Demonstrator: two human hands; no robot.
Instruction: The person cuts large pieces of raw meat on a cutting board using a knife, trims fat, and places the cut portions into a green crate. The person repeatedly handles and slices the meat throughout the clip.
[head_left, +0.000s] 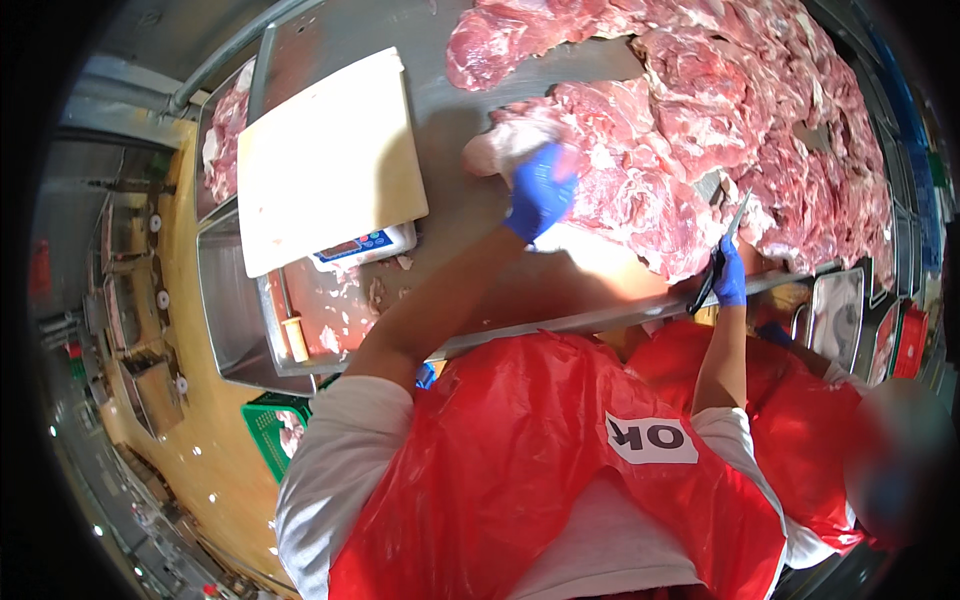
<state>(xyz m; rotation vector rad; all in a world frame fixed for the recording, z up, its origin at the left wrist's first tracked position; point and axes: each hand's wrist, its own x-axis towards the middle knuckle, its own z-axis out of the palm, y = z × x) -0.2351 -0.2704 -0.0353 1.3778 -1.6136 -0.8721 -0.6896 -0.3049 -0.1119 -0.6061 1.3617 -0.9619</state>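
My left hand (543,196), in a blue glove, is over the near-left edge of the spread raw meat (690,110). Motion smears its fingers, so their grip is unclear; a pale, fatty piece of meat (515,140) lies right against them, also blurred. In my right hand (731,278), gloved in blue too, is a knife (741,216) with a black handle. Its narrow blade points up and away, over the meat near the table's front edge. Large pink slabs cover the middle and right of the metal table (455,180).
Left of the meat, a cream cutting board (330,160) rests on a scale (365,248). A wooden-handled tool (294,335) lies near the table's left corner. Metal bins (235,300) and a green basket (268,440) stand left. A co-worker in a red apron (800,440) stands close on my right.
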